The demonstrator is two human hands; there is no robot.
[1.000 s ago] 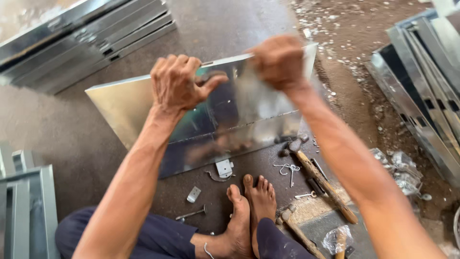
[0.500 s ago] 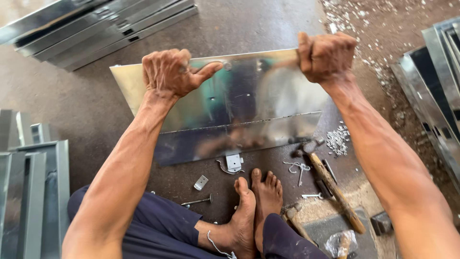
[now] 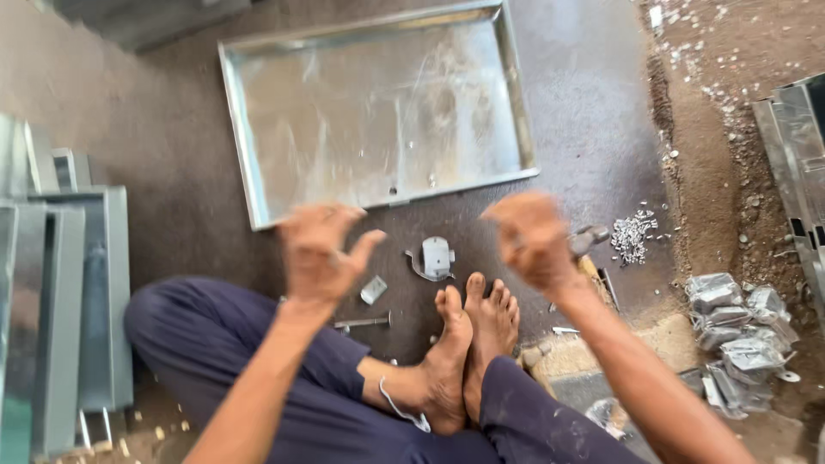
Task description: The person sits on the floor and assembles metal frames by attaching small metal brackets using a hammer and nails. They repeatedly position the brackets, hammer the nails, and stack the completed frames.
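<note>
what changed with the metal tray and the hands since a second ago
Both hands let go of the metal tray, which went from tilted up on edge to lying flat on the floor. The left hand and right hand now hang open and empty. Feet and small hardware stayed put.

My left hand: raised, fingers spread and curled, palm empty, thumb out to the right, blurred. My right hand: raised level with it, fingers loosely curled, holding nothing, blurred. Both forearms bare, angled inward from the lower corners. Legs crossed, feet bare.

Empty hands above metal tray
</note>
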